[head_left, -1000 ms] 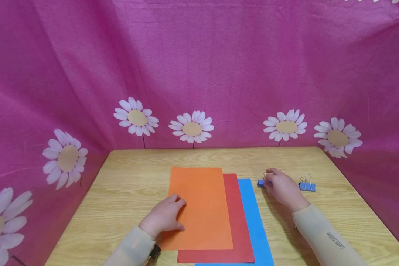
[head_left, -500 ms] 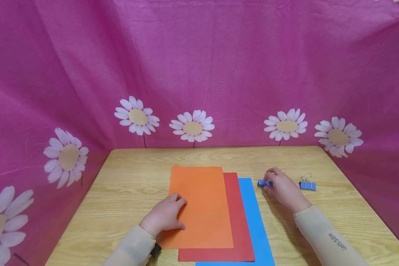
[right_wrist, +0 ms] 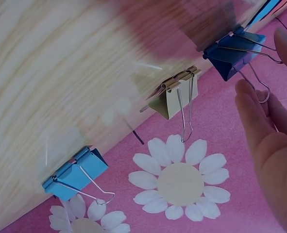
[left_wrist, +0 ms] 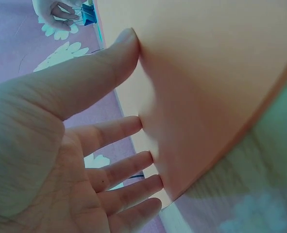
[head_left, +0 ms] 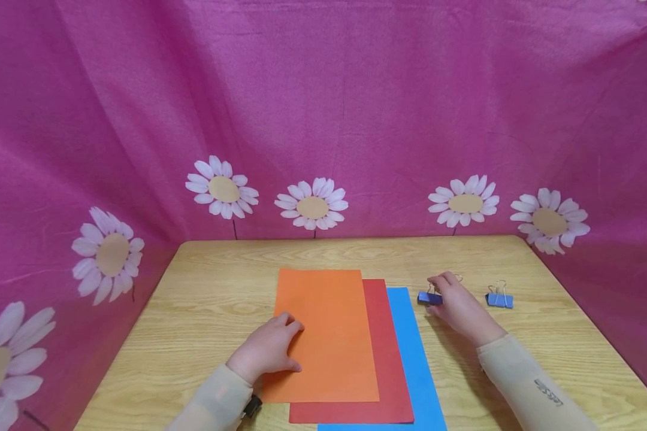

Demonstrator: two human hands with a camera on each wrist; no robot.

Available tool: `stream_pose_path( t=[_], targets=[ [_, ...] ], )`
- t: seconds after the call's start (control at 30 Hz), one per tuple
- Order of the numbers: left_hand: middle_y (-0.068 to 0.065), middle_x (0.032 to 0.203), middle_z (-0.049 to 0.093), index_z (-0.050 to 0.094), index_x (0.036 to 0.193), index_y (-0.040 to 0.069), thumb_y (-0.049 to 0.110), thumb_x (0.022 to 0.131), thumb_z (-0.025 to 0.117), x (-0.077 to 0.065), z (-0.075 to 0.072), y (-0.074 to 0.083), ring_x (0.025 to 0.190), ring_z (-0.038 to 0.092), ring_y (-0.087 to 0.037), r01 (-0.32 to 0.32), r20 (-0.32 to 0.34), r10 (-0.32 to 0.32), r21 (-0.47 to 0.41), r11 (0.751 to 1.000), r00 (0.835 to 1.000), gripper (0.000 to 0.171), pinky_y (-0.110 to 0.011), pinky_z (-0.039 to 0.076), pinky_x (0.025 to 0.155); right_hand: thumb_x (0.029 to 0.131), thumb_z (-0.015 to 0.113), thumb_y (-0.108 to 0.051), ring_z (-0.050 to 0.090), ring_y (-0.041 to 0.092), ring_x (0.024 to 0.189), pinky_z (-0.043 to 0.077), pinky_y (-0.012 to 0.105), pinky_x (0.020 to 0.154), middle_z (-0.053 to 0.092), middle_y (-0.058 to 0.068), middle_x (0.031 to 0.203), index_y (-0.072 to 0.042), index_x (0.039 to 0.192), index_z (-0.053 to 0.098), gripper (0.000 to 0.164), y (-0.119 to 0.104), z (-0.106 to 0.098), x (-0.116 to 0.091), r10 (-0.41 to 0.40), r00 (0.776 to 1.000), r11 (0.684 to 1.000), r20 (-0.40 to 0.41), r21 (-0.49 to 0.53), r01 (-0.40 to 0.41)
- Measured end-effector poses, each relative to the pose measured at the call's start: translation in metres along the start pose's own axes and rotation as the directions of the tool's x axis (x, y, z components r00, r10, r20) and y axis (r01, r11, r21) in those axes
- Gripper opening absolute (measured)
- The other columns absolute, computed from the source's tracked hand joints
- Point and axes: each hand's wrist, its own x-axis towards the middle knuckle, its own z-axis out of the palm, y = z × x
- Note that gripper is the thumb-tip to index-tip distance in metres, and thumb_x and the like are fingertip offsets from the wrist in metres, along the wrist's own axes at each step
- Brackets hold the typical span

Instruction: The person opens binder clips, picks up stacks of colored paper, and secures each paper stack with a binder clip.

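My left hand (head_left: 269, 350) rests its fingertips on the left part of an orange sheet of paper (head_left: 329, 323). In the left wrist view its thumb (left_wrist: 102, 65) and extended fingers press on that sheet. Under the orange sheet lie a red sheet (head_left: 390, 359) and a blue sheet (head_left: 417, 359), fanned to the right. My right hand (head_left: 460, 308) pinches the wire handles of a dark blue binder clip (head_left: 429, 298). In the right wrist view thumb and fingers meet the handles of this dark blue clip (right_wrist: 233, 53), which is at the tabletop.
A pale yellow binder clip (right_wrist: 179, 99) stands beside the held one, mostly behind my right hand in the head view. Farther right is a light blue binder clip (head_left: 499, 300). Pink flowered cloth (head_left: 383, 120) encloses the wooden table (head_left: 221, 287) at the back and sides.
The dark blue clip has tilted slightly in my right hand, its face now darker and its handle more visible. My left hand and the sheets have stayed in place.
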Motion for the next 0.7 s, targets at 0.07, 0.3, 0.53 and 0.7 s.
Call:
stream_pose_path(
  t=[0.07,0.3,0.53,0.7],
  targets=[
    [-0.01,0.122,0.057,0.065,0.129,0.006,0.034,0.072,0.094,-0.0004,-0.0003,0.0001,0.108,0.061,-0.029,0.001,0.0,-0.001,-0.003,1.0,1.0,0.069,-0.045,0.052,0.097,0.081,0.086,-0.002,0.067,0.041,0.106,0.056,0.055,0.094,0.056,0.026,0.118,0.013,0.129,0.055,0.059,0.0001,0.0011,0.0,0.001,1.0,1.0,-0.003,0.009,-0.001],
    [-0.011,0.122,0.057,0.065,0.129,0.005,0.033,0.072,0.094,-0.001,-0.001,0.0005,0.109,0.06,-0.03,-0.003,-0.001,0.003,-0.016,1.0,1.0,0.069,-0.046,0.052,0.098,0.083,0.085,-0.004,0.066,0.041,0.108,0.055,0.055,0.095,0.056,0.026,0.119,0.012,0.131,0.051,0.061,0.0019,0.0043,-0.0014,0.027,0.999,0.999,0.018,0.021,-0.028],
    [-0.012,0.125,0.057,0.065,0.129,0.005,0.033,0.073,0.093,-0.001,-0.0007,-0.0008,0.112,0.06,-0.031,-0.007,-0.006,0.007,-0.02,1.0,1.0,0.069,-0.046,0.052,0.099,0.083,0.085,-0.005,0.065,0.04,0.108,0.055,0.056,0.096,0.058,0.024,0.118,0.011,0.127,0.053,0.056,0.0026,0.0049,-0.0002,0.052,0.998,0.998,0.042,0.026,-0.054],
    [-0.012,0.125,0.057,0.065,0.13,0.005,0.032,0.073,0.093,-0.0011,-0.0004,-0.0021,0.113,0.059,-0.031,-0.006,0.005,0.006,-0.037,0.999,1.0,0.069,-0.046,0.051,0.099,0.083,0.085,-0.005,0.065,0.037,0.105,0.055,0.055,0.096,0.058,0.023,0.117,0.009,0.125,0.056,0.054,0.0021,0.0043,-0.0005,0.027,0.999,0.999,0.026,0.018,-0.027]
  ],
)
